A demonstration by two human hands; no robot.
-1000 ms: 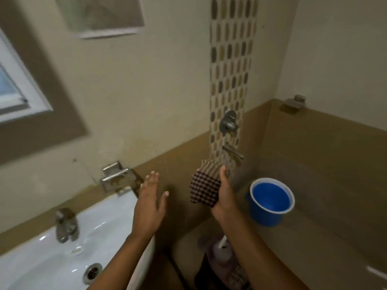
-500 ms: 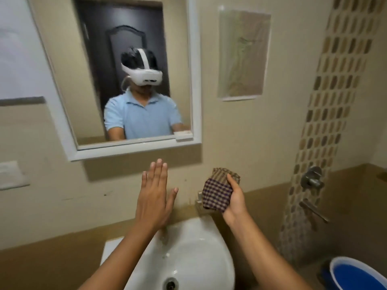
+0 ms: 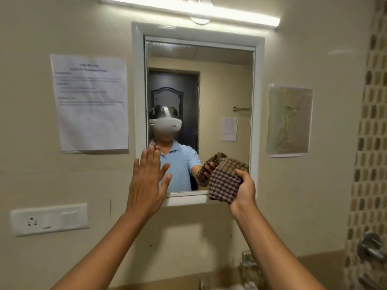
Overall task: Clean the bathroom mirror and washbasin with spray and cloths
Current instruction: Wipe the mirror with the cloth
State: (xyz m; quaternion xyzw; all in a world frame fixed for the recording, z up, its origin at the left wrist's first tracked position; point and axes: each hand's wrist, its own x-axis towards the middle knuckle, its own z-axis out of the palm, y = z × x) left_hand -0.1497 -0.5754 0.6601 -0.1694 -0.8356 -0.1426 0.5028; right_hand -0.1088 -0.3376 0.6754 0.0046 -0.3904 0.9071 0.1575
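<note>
The white-framed mirror [image 3: 226, 80] hangs on the beige wall straight ahead. My right hand [image 3: 244, 190] grips a folded brown-and-purple checked cloth [image 3: 225, 181], held up against the mirror's lower right corner. My left hand [image 3: 146, 183] is raised flat in front of the mirror's lower left corner, fingers together and thumb apart, holding nothing. A person in a blue shirt with a white headset is reflected in the glass. Only a sliver of the washbasin [image 3: 238, 287] shows at the bottom edge. No spray bottle is in view.
A printed paper notice [image 3: 92, 101] is taped left of the mirror, a plastic-covered sheet [image 3: 289, 120] right of it. A white switch-and-socket plate [image 3: 49, 219] sits lower left. A tube light [image 3: 188, 11] runs above. A shower valve [image 3: 370, 245] juts out on the mosaic strip at right.
The view swung from the bucket corner left and up to face the mirror. Both hands rose with it; the cloth went from above the basin to the mirror's lower right corner.
</note>
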